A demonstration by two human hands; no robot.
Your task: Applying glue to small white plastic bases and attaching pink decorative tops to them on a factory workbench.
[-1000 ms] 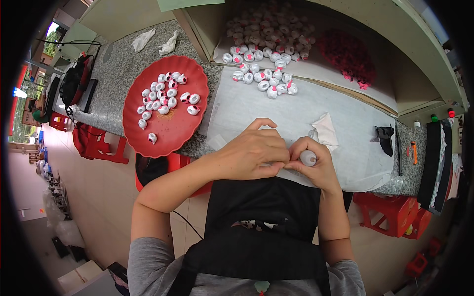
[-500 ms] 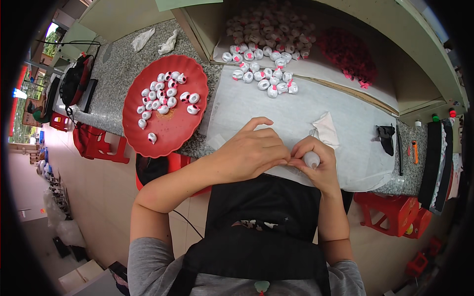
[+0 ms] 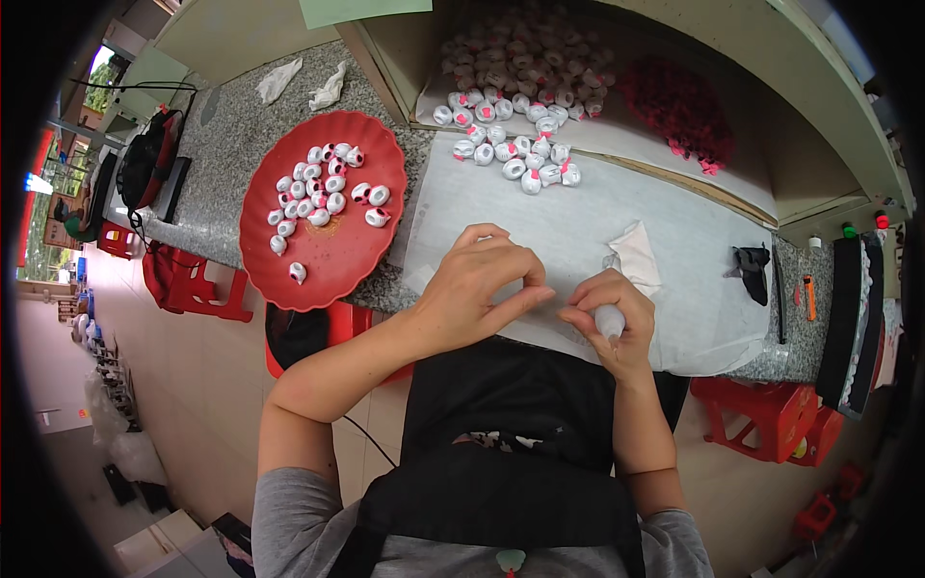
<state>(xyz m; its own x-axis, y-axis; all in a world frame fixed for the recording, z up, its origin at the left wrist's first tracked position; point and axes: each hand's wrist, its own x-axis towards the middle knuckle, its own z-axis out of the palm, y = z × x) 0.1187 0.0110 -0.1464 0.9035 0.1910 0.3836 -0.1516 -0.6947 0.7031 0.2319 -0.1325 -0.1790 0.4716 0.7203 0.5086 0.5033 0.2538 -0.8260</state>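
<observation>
The person's right grip (image 3: 617,310) is closed around a pale bottle (image 3: 609,323), its rounded end showing below the curled fingers; the bottle is held above the near part of a white sheet (image 3: 703,323). Just beside it on the left, the left grip (image 3: 487,287) is bent, index finger and thumb curving toward each other (whether anything small sits between them, I cannot tell). The two grips are near each other but apart.

The white sheet covers part of a speckled grey surface (image 3: 226,130). A crumpled white tissue (image 3: 636,255) lies beyond the right grip, and a black cloth (image 3: 752,272) rests farther right, with an orange tool (image 3: 809,301) past it. Across the sheet, white rounded pieces (image 3: 532,181) with pink parts spread out from a heap inside a shelf compartment (image 3: 761,183), next to a dark pink pile (image 3: 674,116). To the left stands a red scalloped plate (image 3: 337,262) carrying similar white beads (image 3: 335,201), most of them clustered, one alone toward the near rim.
</observation>
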